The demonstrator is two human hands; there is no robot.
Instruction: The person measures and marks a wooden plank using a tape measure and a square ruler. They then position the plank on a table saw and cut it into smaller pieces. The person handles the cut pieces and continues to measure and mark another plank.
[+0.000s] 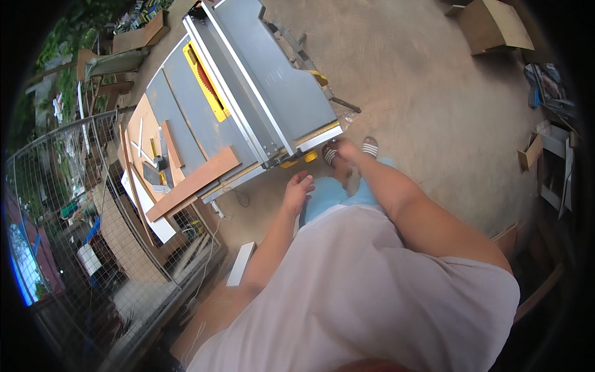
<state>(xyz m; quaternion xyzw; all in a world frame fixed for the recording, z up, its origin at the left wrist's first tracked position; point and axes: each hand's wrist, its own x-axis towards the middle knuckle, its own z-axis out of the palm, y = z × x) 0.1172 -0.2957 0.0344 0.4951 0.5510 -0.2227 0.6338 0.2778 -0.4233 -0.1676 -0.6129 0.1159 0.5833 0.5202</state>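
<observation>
My left hand [299, 188] hangs free with fingers apart and holds nothing, just in front of the near edge of a grey table saw [273, 93]. My right hand [344, 149] reaches to the saw's front right corner by the rail; its grip is unclear. A long brown wooden plank [195, 181] lies slanted across the saw's near left end. The yellow blade insert [204, 80] sits left of the silver rip fence [238, 93]. My feet in striped sandals [370, 146] stand on the concrete beside the saw.
A side bench [152, 146] left of the saw carries wood strips and small hand tools. A wire mesh fence [68, 204] runs along the left. A white board [240, 263] lies on the floor. Cardboard boxes [493, 25] and shelves stand at the right.
</observation>
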